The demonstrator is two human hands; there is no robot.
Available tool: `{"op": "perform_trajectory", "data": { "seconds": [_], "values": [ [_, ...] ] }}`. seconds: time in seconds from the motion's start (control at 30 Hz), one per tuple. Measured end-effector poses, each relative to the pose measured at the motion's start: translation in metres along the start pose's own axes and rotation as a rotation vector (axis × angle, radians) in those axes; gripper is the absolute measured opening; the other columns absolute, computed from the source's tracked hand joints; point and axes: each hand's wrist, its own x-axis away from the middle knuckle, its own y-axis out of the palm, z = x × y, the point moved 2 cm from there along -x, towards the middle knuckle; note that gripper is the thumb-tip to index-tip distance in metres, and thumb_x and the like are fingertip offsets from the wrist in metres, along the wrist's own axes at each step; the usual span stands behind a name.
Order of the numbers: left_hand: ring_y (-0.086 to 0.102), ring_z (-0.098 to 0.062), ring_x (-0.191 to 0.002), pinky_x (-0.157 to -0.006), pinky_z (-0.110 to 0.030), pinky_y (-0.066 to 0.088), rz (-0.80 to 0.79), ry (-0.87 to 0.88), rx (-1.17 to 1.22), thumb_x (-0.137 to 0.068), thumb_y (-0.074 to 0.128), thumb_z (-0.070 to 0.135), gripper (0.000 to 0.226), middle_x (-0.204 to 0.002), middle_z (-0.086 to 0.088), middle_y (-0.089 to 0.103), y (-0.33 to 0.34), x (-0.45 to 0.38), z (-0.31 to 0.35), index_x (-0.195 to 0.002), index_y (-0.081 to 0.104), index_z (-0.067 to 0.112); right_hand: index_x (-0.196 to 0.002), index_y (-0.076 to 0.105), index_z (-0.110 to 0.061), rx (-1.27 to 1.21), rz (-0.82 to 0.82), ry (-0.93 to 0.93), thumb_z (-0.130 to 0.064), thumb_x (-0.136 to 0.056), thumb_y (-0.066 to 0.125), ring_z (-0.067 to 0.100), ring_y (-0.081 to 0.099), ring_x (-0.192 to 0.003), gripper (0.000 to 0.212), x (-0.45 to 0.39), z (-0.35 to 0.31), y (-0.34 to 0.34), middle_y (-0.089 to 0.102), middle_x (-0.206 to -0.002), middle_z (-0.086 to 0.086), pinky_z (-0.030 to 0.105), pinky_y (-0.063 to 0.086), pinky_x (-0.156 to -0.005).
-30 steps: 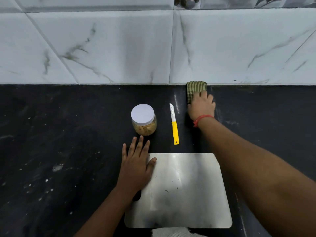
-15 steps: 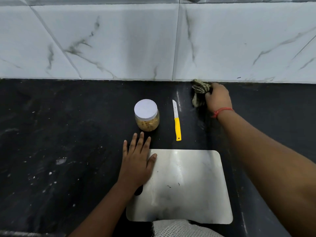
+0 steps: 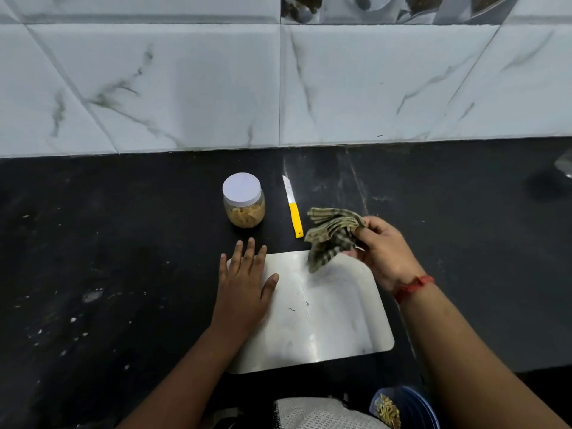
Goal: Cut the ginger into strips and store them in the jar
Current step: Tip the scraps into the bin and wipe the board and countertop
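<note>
Black counter: left hand (image 3: 244, 292) fingers spread on board (image 3: 334, 323); right hand (image 3: 382, 252) fingers pinching cloth (image 3: 328, 235).

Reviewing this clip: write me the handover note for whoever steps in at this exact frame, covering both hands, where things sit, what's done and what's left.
Left hand: flat, fingers straight, pressing the left edge of the steel cutting board.
Right hand: grips a bunched striped cloth over the board's far right corner.
Jar: lid on, upright on the black counter beyond the board, with pale pieces inside.
Knife: yellow handle, lying on the counter right of the jar, untouched.
Done: no ginger shows on the board; the jar is capped.
Left: probably wiping the board with the cloth, then setting the cloth down.
</note>
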Motion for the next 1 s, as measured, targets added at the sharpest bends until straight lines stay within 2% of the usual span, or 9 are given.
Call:
{"op": "perform_trajectory", "data": {
  "seconds": [0.1,0.2,0.3,0.37,0.47,0.53,0.7,0.87,1.0],
  "values": [
    [0.018,-0.029,-0.155,-0.124,-0.056,0.014,-0.007,0.052,0.006,-0.100,0.028,0.053,0.067,-0.165,-0.010,0.029,0.003,0.007,0.007,-0.155,0.039,0.016,-0.087,0.064,-0.013,0.122,0.109,-0.069,-0.005,-0.093,0.054,0.025,0.067,-0.086,0.014,0.029,0.020,-0.018,0.070,-0.093,0.012,0.039,0.058,-0.076],
    [0.013,-0.028,-0.156,-0.125,-0.055,0.012,-0.030,0.097,0.030,-0.100,0.025,0.054,0.068,-0.167,-0.009,0.024,0.007,0.014,0.013,-0.156,0.037,0.016,-0.094,0.062,-0.017,0.932,0.189,-0.325,-0.008,-0.087,0.057,0.021,0.061,-0.087,0.013,0.052,0.044,-0.034,0.062,-0.092,0.001,0.028,0.047,-0.073],
    [0.002,-0.023,-0.157,-0.126,-0.053,0.005,-0.073,0.110,0.052,-0.100,0.018,0.056,0.071,-0.170,-0.004,0.013,0.010,0.021,0.019,-0.159,0.029,0.019,-0.117,0.058,-0.014,1.319,0.054,-0.372,-0.019,-0.086,0.062,0.022,0.052,-0.102,0.032,0.066,0.069,-0.033,0.053,-0.108,0.002,0.030,0.044,-0.087],
    [0.002,-0.023,-0.157,-0.126,-0.053,0.004,-0.075,0.113,0.052,-0.099,0.018,0.056,0.071,-0.170,-0.005,0.013,0.012,0.026,0.024,-0.159,0.029,0.019,-0.122,0.057,-0.017,1.384,0.015,-0.404,-0.032,-0.088,0.062,0.020,0.046,-0.107,0.038,0.070,0.077,-0.031,0.050,-0.113,0.000,0.033,0.043,-0.095],
    [0.000,-0.022,-0.157,-0.126,-0.049,-0.001,-0.078,0.093,0.034,-0.097,0.017,0.057,0.074,-0.170,-0.005,0.012,0.012,0.032,0.029,-0.160,0.028,0.020,-0.118,0.058,-0.017,1.301,0.114,-0.504,-0.037,-0.089,0.060,0.020,0.043,-0.110,0.036,0.066,0.072,-0.021,0.049,-0.117,-0.001,0.035,0.042,-0.097],
    [-0.002,-0.020,-0.157,-0.126,-0.047,-0.004,-0.077,0.066,0.024,-0.096,0.014,0.058,0.075,-0.170,-0.003,0.010,0.011,0.036,0.035,-0.160,0.025,0.021,-0.128,0.052,-0.015,1.331,0.144,-0.540,-0.042,-0.088,0.057,0.023,0.041,-0.121,0.048,0.054,0.070,-0.016,0.047,-0.129,0.003,0.038,0.039,-0.105],
    [0.004,-0.023,-0.157,-0.125,-0.049,-0.002,-0.090,0.024,-0.065,-0.095,0.014,0.058,0.076,-0.169,-0.005,0.013,0.013,0.041,0.046,-0.160,0.029,0.020,-0.153,0.016,-0.014,1.623,-0.030,-0.491,-0.061,-0.089,0.035,0.033,0.007,-0.147,0.081,0.022,0.092,0.004,0.010,-0.159,0.016,0.047,0.020,-0.118],
    [0.002,-0.023,-0.157,-0.125,-0.048,-0.002,-0.096,-0.008,-0.131,-0.097,0.017,0.060,0.074,-0.170,-0.004,0.009,0.017,0.043,0.041,-0.161,0.025,0.022,-0.154,0.002,-0.022,1.731,-0.193,-0.576,-0.060,-0.092,0.022,0.031,-0.012,-0.147,0.076,0.016,0.099,0.000,-0.008,-0.160,0.014,0.050,0.013,-0.118],
    [0.001,-0.023,-0.157,-0.126,-0.049,0.001,-0.113,-0.057,-0.141,-0.097,0.013,0.064,0.076,-0.170,-0.004,0.005,0.022,0.046,0.034,-0.162,0.018,0.025,-0.154,-0.001,-0.020,1.717,-0.182,-0.535,-0.069,-0.089,0.016,0.032,-0.016,-0.146,0.083,0.020,0.104,0.000,-0.014,-0.159,0.014,0.049,0.005,-0.119]
  ]
}}
